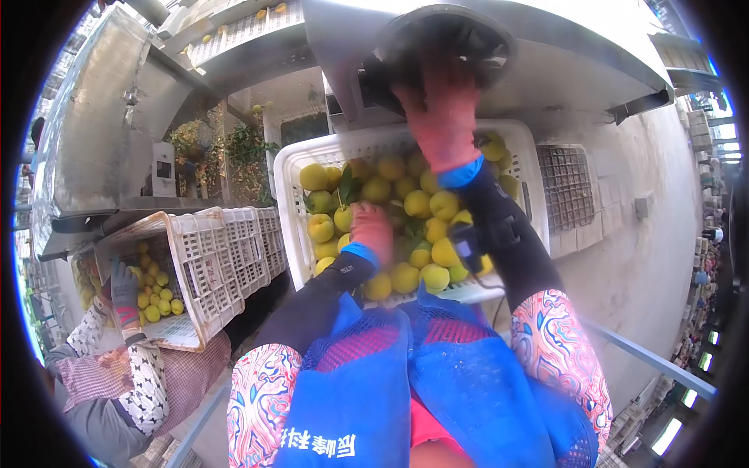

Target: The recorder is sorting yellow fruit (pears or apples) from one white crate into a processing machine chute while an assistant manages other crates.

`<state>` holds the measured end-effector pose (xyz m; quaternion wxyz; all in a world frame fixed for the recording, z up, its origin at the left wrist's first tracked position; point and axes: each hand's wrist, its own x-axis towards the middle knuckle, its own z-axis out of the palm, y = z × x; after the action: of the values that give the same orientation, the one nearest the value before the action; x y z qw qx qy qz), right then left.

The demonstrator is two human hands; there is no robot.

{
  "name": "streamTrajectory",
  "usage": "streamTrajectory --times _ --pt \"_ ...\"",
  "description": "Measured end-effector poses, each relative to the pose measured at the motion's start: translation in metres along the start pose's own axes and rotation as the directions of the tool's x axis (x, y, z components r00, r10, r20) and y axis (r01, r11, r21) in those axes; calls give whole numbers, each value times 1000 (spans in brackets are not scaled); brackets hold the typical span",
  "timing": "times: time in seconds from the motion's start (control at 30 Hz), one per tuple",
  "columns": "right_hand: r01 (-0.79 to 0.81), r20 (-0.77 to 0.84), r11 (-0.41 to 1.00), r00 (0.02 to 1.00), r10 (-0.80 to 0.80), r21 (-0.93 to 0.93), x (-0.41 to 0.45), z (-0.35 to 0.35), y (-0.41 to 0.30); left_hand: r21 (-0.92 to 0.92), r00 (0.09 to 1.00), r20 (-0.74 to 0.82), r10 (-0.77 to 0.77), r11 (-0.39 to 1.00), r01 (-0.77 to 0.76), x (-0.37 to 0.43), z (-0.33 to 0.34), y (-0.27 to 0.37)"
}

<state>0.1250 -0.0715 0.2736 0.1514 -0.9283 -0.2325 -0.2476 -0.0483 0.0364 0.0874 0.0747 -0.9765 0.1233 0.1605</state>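
A white plastic crate point(409, 131) full of yellow-green peaches point(445, 205) stands before me, with some green leaves point(346, 184) among the fruit. My left hand point(371, 231), in a pink-red glove, is down among the peaches at the crate's middle left. Its fingertips are hidden, so a grip on a peach cannot be made out. My right hand point(442, 114), gloved alike and blurred, reaches over the crate's far edge to a round, black-rimmed opening point(447, 35) on a metal machine. Its fingers blend into the dark opening, and anything in them is hidden.
At left, a co-worker's gloved hand point(124, 284) is in a tilted crate point(175, 275) of peaches, beside more white crates point(234, 245). Metal housing point(562, 76) overhangs my crate's far side. A grid-bottomed crate point(566, 187) sits at right, and a rail point(655, 360) runs lower right.
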Motion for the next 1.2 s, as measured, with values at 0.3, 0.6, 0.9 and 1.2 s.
streamTrajectory --times 0.3,0.6,0.9,1.2 --pt "329 823 944 536 -188 1 -162 62 29 -84 945 110 307 950 -299 -40 -69 -21" --pt "-571 679 464 728 -94 677 -115 -11 27 -903 1000 1 4 -429 3 -32 -97 -41" --pt "-267 225 772 960 164 577 -87 -50 -35 -727 981 -189 34 -676 -117 -11 -166 -68" --pt "-153 -192 947 958 212 282 -27 -1 -19 -430 779 -364 -511 834 347 -15 -64 -54"
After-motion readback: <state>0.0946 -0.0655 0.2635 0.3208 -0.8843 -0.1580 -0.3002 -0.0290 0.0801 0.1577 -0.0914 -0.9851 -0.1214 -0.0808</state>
